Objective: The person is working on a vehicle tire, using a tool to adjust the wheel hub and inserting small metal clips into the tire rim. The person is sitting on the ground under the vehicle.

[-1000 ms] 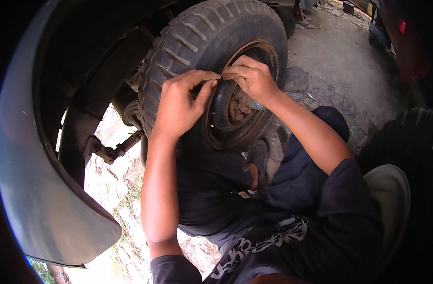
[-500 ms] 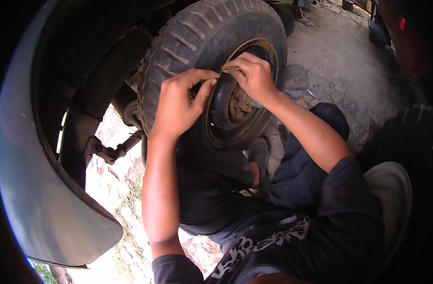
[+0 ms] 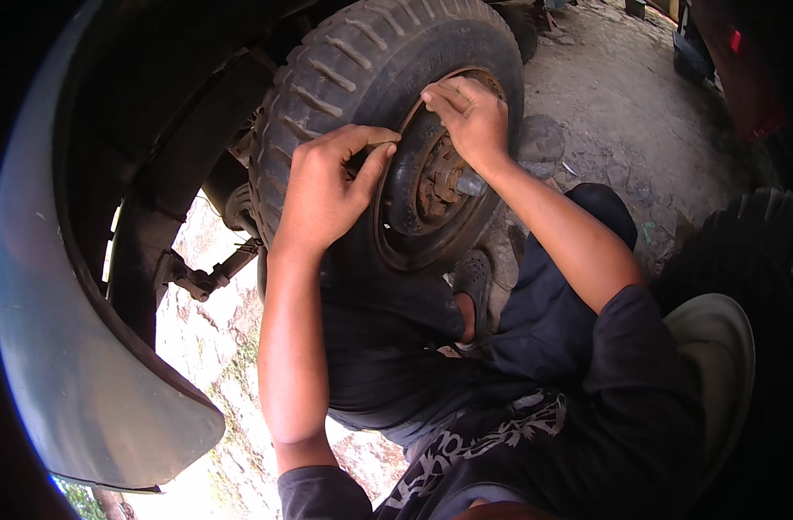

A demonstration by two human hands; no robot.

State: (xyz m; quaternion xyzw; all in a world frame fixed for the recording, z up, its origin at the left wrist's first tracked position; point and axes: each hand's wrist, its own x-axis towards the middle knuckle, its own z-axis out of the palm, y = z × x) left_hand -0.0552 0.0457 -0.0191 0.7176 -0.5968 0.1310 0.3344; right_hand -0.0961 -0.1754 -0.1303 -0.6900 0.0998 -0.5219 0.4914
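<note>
A large black tyre with deep tread blocks stands in front of me on a rusty wheel rim. My left hand is at the tyre's sidewall near the rim edge, thumb and forefinger pinched together. Whatever lies between those fingertips is too small to make out. Farther up along the rim, my right hand is closed too, thumb against fingers, and no object can be made out in it. Below the right hand, the brown rusted hub shows at the wheel's centre, with a grey cap.
A grey-blue curved fender spans the left side, beside dark chassis parts. Stony ground lies beyond the wheel. Another dark tyre is at the right. My foot in a clog rests below the wheel.
My right hand has moved up and slightly right along the rim, away from the left fingertips. The left hand has stayed nearly in place, still pinching.
</note>
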